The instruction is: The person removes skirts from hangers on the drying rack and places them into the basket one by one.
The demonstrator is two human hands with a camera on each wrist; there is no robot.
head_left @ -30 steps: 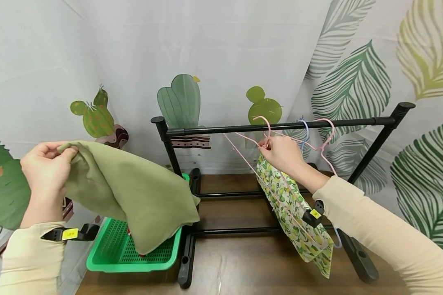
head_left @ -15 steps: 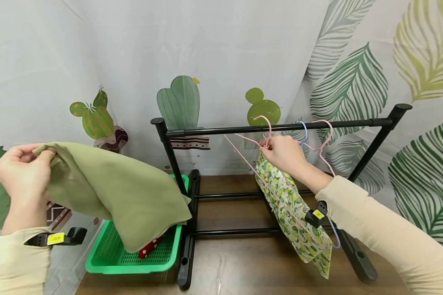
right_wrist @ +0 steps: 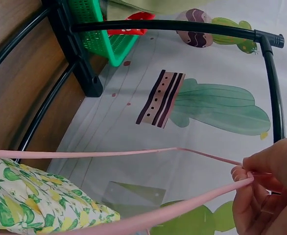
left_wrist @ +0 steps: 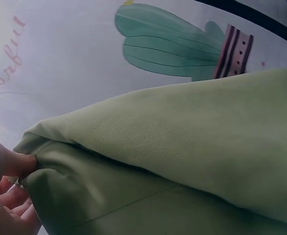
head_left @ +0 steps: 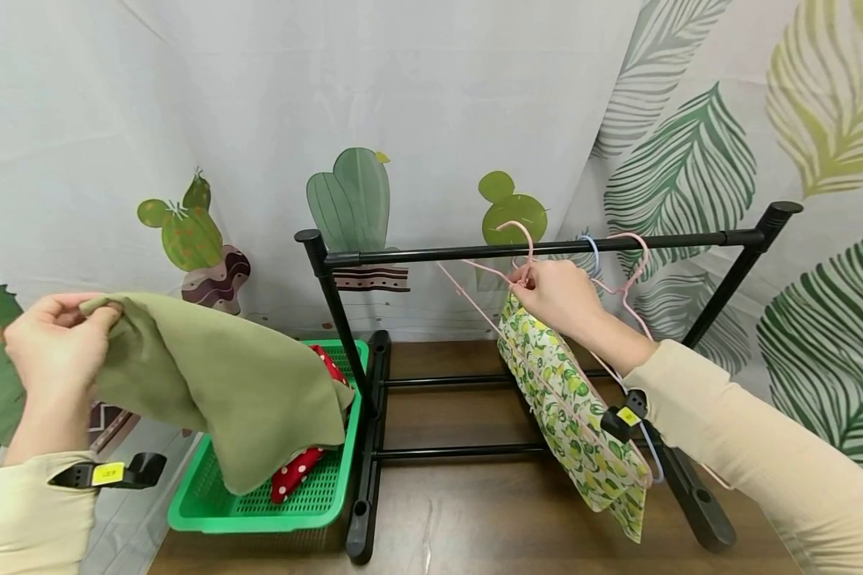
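My left hand (head_left: 57,343) pinches a corner of a plain olive-green cloth (head_left: 252,383), which droops to the right over the basket. In the left wrist view the cloth (left_wrist: 182,127) shows a fold running away from the fingertips. My right hand (head_left: 561,295) pinches a pink clothes hanger (right_wrist: 192,201) just below its hook. In the head view that hook is at the rack's top bar; whether it bears on the bar is unclear. Behind the right forearm hangs a lemon-print cloth (head_left: 546,399).
A black rack (head_left: 431,255) stands on the brown wooden table (head_left: 475,511). Its bar carries a blue hanger (head_left: 594,254) and another pink hanger (head_left: 646,255). At left sits a green basket (head_left: 259,524) with a red polka-dot cloth (head_left: 295,475). A printed curtain (head_left: 431,96) forms the backdrop.
My left hand has shifted left and lower with the green cloth, uncovering more of the red polka-dot cloth. My right hand and the pink hanger have moved slightly up and right.
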